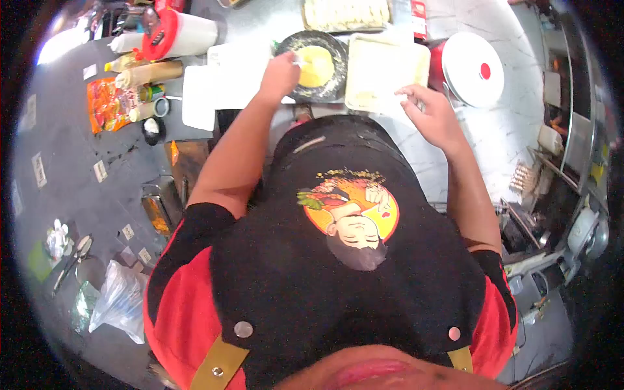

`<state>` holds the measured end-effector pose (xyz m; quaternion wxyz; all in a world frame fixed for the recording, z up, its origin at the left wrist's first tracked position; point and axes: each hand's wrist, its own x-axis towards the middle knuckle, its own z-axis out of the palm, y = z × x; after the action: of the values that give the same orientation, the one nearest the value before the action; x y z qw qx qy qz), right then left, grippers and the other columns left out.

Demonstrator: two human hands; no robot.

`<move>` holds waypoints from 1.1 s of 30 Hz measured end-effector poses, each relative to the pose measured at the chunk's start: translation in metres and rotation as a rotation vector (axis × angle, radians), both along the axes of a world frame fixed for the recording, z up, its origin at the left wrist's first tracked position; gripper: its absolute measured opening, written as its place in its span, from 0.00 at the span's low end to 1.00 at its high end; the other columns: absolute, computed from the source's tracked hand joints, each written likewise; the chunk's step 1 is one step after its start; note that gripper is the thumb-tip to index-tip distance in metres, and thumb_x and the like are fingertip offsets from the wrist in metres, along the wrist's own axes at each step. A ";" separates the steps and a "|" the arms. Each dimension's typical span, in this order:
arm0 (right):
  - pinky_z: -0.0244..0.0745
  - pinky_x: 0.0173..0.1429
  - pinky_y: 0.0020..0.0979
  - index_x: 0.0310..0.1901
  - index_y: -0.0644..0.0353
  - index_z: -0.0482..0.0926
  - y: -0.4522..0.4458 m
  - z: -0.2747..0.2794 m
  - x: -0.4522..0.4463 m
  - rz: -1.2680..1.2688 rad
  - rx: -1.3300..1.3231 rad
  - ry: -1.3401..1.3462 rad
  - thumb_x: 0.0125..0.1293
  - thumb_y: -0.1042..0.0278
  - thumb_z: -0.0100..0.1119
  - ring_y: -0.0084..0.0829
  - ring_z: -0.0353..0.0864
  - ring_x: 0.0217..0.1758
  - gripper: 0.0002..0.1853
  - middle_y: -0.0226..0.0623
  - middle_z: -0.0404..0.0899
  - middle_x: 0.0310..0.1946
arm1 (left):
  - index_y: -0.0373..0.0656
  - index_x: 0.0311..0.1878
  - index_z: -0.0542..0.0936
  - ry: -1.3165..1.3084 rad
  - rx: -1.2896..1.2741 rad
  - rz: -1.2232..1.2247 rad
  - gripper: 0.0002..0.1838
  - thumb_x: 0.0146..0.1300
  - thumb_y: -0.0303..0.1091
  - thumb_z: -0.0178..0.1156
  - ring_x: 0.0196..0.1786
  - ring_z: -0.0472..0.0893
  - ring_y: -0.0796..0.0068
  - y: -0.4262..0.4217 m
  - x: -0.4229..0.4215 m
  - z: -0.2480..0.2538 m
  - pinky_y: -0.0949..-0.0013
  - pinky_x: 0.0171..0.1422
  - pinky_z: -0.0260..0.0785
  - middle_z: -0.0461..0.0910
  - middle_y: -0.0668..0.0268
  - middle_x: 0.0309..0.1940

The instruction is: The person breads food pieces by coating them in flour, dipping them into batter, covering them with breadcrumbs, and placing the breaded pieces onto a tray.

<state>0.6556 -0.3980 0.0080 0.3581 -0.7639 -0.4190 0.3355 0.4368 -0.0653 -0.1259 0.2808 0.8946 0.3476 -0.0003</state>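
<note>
My left hand [281, 77] is closed at the left rim of a black bowl [338, 49] crusted with pale flour. Yellow batter [315, 67] fills its middle. A small pale bit shows at the fingertips, too blurred to name. To the right of the bowl lies a white tray [388, 104] with a pale, powdery layer inside. Over its lower right corner hovers my right hand [429, 116], fingers loosely bent and apart, holding nothing visible. Whitish coating clings to its fingertips. White rectangular boards or lids [198, 97] lie left of the bowl.
Behind the bowl, another tray [346, 28] holds rows of pale pieces. A red container with a white lid [473, 69] stands right. Sauce bottles [151, 74], a red-lidded tub [195, 34] and an orange packet [109, 104] are left. A metal box [161, 201] sits beside my left arm.
</note>
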 end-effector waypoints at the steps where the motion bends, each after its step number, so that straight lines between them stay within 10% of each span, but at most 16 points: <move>1: 0.81 0.46 0.40 0.54 0.65 0.86 -0.001 -0.017 0.002 0.001 -0.058 -0.018 0.72 0.64 0.63 0.45 0.88 0.38 0.15 0.53 0.86 0.38 | 0.34 0.44 0.88 0.067 0.133 -0.139 0.12 0.63 0.30 0.60 0.48 0.88 0.42 0.005 -0.003 -0.025 0.43 0.57 0.80 0.88 0.43 0.44; 4: 0.81 0.57 0.48 0.54 0.66 0.85 -0.008 -0.044 0.003 0.012 -0.052 -0.125 0.73 0.61 0.64 0.61 0.87 0.54 0.17 0.60 0.86 0.47 | 0.38 0.40 0.90 0.269 0.257 -0.195 0.11 0.65 0.29 0.59 0.49 0.89 0.46 0.007 0.001 -0.064 0.45 0.58 0.82 0.88 0.45 0.46; 15: 0.80 0.53 0.42 0.53 0.63 0.85 0.045 -0.122 -0.009 0.153 -0.100 0.090 0.72 0.65 0.62 0.46 0.88 0.44 0.14 0.51 0.87 0.38 | 0.38 0.50 0.88 0.221 -0.073 0.066 0.13 0.67 0.30 0.60 0.53 0.88 0.41 -0.015 0.012 -0.003 0.45 0.63 0.80 0.89 0.44 0.46; 20: 0.73 0.79 0.41 0.66 0.61 0.85 0.069 -0.175 -0.002 0.125 -0.176 0.144 0.72 0.63 0.61 0.47 0.83 0.71 0.24 0.51 0.86 0.64 | 0.37 0.48 0.88 0.276 0.128 -0.070 0.11 0.66 0.30 0.63 0.50 0.89 0.44 -0.002 0.005 -0.030 0.47 0.59 0.82 0.89 0.46 0.45; 23: 0.78 0.72 0.41 0.63 0.62 0.86 0.063 -0.160 0.013 -0.001 -0.079 0.005 0.74 0.60 0.62 0.48 0.86 0.66 0.22 0.51 0.87 0.62 | 0.37 0.46 0.88 0.165 0.199 -0.261 0.11 0.65 0.32 0.67 0.50 0.89 0.46 0.021 -0.010 -0.052 0.48 0.57 0.82 0.88 0.49 0.43; 25: 0.80 0.69 0.42 0.57 0.63 0.86 0.054 -0.165 0.019 -0.206 0.112 0.023 0.69 0.64 0.64 0.49 0.88 0.62 0.19 0.52 0.88 0.57 | 0.34 0.53 0.87 0.094 -0.119 0.054 0.17 0.67 0.37 0.67 0.56 0.87 0.40 -0.002 0.005 0.039 0.47 0.63 0.79 0.89 0.43 0.49; 33: 0.68 0.82 0.47 0.70 0.61 0.77 0.063 -0.176 0.004 -0.253 0.119 -0.176 0.64 0.66 0.64 0.57 0.73 0.78 0.30 0.56 0.75 0.73 | 0.36 0.52 0.88 0.095 0.012 -0.019 0.16 0.65 0.36 0.66 0.55 0.87 0.38 -0.009 0.010 0.069 0.45 0.64 0.79 0.88 0.41 0.49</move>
<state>0.6596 -0.3345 -0.1680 0.4041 -0.8146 -0.3682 0.1939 0.4466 -0.0743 -0.0566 0.2585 0.8986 0.3520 -0.0433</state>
